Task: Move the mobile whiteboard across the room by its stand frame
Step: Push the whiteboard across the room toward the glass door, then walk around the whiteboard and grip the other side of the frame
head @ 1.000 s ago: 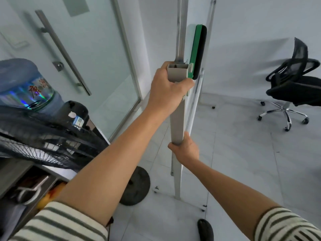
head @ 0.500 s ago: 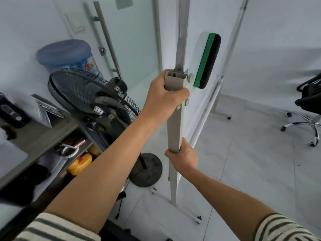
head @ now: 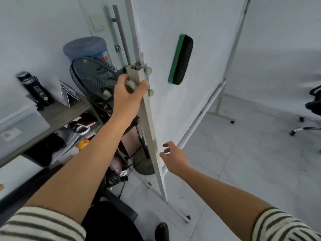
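Note:
The mobile whiteboard [head: 205,49] stands on edge ahead of me, its white face turned to the right. A green and black eraser [head: 181,60] clings to that face. The near grey stand post [head: 149,129] runs down to a wheeled foot [head: 187,218]. My left hand [head: 128,94] is wrapped around the top of this post, by its grey knobs. Lower down, my right hand [head: 172,156] hovers just right of the post, fingers spread, touching nothing. The far post [head: 232,54] with its foot is at the back right.
A black floor fan [head: 93,79] and a blue water jug [head: 85,47] stand close behind the post on the left. A grey desk [head: 57,112] with a dark bottle [head: 35,89] and cluttered shelves fills the left side. A black office chair [head: 312,108] sits at the right edge.
My right hand has let go of the stand post and opened beside it. The board has swung so more of its face shows, and my view has turned left toward the desk.

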A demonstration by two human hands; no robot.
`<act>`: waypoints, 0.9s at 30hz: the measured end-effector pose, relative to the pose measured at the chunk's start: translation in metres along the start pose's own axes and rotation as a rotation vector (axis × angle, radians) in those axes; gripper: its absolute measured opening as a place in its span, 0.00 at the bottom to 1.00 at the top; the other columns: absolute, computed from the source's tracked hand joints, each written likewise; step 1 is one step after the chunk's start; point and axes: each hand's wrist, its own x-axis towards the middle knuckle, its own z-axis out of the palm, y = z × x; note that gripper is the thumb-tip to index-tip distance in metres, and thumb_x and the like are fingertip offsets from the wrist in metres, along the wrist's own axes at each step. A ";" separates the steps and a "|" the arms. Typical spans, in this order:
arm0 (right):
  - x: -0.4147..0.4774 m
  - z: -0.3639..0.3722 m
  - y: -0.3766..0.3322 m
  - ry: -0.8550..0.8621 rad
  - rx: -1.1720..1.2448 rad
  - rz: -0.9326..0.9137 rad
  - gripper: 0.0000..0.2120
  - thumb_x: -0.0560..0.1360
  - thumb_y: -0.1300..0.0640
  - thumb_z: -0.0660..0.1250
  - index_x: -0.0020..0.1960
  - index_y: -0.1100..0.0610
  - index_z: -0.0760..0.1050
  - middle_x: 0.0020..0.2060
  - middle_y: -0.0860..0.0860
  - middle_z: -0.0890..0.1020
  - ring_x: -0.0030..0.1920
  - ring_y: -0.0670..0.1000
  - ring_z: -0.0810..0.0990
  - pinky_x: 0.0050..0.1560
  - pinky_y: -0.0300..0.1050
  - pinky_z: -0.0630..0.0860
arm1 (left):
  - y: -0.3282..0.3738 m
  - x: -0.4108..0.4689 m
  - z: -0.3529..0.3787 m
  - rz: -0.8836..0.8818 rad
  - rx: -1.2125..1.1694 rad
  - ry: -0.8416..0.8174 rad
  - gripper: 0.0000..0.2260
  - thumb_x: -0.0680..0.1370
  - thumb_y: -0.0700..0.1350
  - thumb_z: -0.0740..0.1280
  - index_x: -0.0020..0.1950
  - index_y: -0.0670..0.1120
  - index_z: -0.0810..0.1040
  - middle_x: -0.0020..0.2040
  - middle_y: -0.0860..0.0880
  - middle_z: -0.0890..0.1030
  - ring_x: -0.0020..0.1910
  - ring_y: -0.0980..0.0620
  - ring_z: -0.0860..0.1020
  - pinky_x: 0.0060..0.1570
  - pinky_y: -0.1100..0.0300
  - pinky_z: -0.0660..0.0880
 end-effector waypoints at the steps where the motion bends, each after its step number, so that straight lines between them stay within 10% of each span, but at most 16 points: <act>1: -0.012 -0.008 0.011 -0.032 -0.002 0.007 0.15 0.76 0.50 0.63 0.62 0.50 0.71 0.51 0.46 0.80 0.45 0.48 0.80 0.40 0.43 0.76 | -0.004 -0.008 0.002 -0.002 0.024 0.033 0.17 0.72 0.44 0.71 0.59 0.44 0.71 0.46 0.49 0.77 0.43 0.59 0.77 0.49 0.61 0.76; 8: -0.087 -0.072 0.139 -0.262 -0.071 0.182 0.12 0.73 0.50 0.69 0.54 0.54 0.77 0.41 0.50 0.81 0.41 0.50 0.80 0.36 0.39 0.74 | -0.053 -0.115 0.029 -0.225 0.240 -0.069 0.23 0.75 0.42 0.68 0.69 0.48 0.67 0.61 0.50 0.73 0.57 0.53 0.74 0.50 0.63 0.70; 16: -0.150 -0.155 0.254 -0.061 -0.007 0.416 0.08 0.71 0.49 0.70 0.49 0.48 0.77 0.38 0.46 0.83 0.36 0.45 0.81 0.35 0.38 0.74 | -0.126 -0.194 0.097 -0.580 0.362 -0.671 0.08 0.71 0.41 0.69 0.49 0.51 0.79 0.39 0.44 0.81 0.37 0.49 0.79 0.40 0.58 0.73; 27: -0.131 -0.252 0.310 0.259 0.245 0.666 0.05 0.72 0.54 0.72 0.48 0.50 0.78 0.37 0.51 0.86 0.39 0.51 0.84 0.33 0.40 0.76 | -0.179 -0.118 0.240 -0.582 0.400 -0.923 0.11 0.67 0.48 0.73 0.47 0.52 0.79 0.39 0.46 0.83 0.34 0.51 0.79 0.37 0.64 0.74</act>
